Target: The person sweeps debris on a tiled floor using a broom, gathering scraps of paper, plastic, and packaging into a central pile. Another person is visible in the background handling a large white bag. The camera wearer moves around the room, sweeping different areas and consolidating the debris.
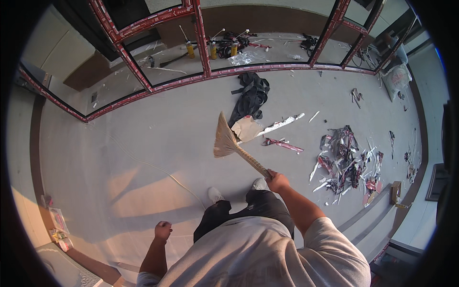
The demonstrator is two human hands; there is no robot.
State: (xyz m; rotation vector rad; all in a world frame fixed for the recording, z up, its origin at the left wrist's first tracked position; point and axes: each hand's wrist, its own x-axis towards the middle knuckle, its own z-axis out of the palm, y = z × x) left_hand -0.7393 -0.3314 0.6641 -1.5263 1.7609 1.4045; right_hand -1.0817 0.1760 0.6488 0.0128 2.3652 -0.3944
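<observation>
Our right grip (277, 182) grasps the handle (252, 161) of a straw broom (225, 140), its fanned head ahead-left. Our left grip (163, 231), behind-left of the right, is curled; we cannot tell whether it is empty. For effective sweeping, we should keep bristles flat to the floor (158, 119), using short strokes beside the torn brown cardboard (246, 128) ahead-left.

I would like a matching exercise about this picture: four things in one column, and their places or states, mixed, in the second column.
Things:
1. Broom
2. Left hand
3. Scrap pile
4. Yellow canisters

Places or states:
A. Beyond the red-patterned frame
B. Loosely curled
C. Gripped by the right hand
D. Spread at the picture's right side

Pairs: 1-C, 2-B, 3-D, 4-A
</observation>
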